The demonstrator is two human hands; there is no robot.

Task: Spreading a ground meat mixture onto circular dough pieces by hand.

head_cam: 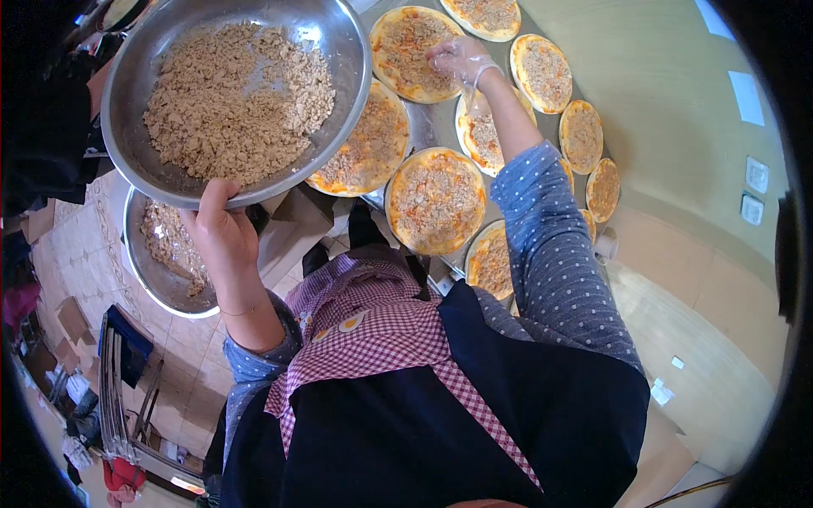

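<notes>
My bare left hand [222, 235] grips the near rim of a wide stainless steel bowl [346, 130], thumb over the edge. The bowl is tilted, and crumbled, cooked-looking mince [222, 108] lies in it. At the upper middle, my right hand [458, 58] wears a clear plastic glove. It is over a round pizza [406, 44] topped with crumbs and sauce, fingers bunched and pointing left. Whether crumbs are between those fingers cannot be made out. Beneath my right wrist lies another pizza [483, 136], partly hidden by the forearm. A nearer pizza [435, 200] also carries crumbs.
More topped pizzas [540, 73] stand on the metal table [429, 120], close to the wall [648, 95]. A second metal bowl [136, 254] with crumbs sits lower left, beside a cardboard box [295, 222]. Metal legs or rails [113, 394] stand on the tiled floor [178, 355].
</notes>
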